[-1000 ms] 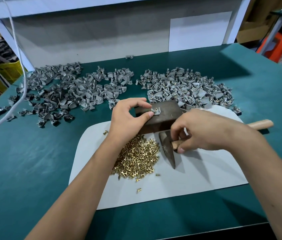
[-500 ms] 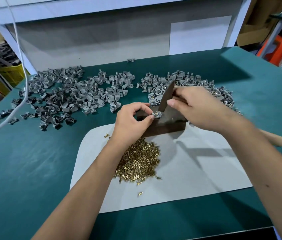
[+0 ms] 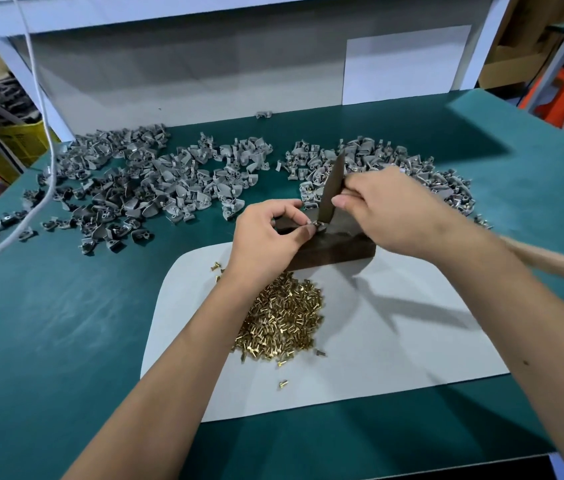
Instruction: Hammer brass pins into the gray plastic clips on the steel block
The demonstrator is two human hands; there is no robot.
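Observation:
A dark steel block (image 3: 336, 251) lies at the far edge of a white sheet (image 3: 395, 341). My left hand (image 3: 266, 237) pinches a small gray clip (image 3: 316, 224) with a brass pin on top of the block. My right hand (image 3: 391, 209) grips a hammer close behind its dark metal head (image 3: 333, 192). The head stands nearly upright with its lower end right at the clip. The wooden handle (image 3: 550, 263) runs out under my right forearm. A heap of brass pins (image 3: 284, 320) lies on the sheet below my left wrist.
Gray plastic clips are spread in a wide pile (image 3: 142, 192) at the left and a second pile (image 3: 412, 171) behind my right hand, on the green table (image 3: 48, 341). A white cable (image 3: 45, 161) hangs at the left. A few stray pins (image 3: 283, 384) lie on the sheet.
My right hand lifted the hammer off the sheet and swung its head up over the block, then down onto the clip. My left hand kept pinching the clip in place.

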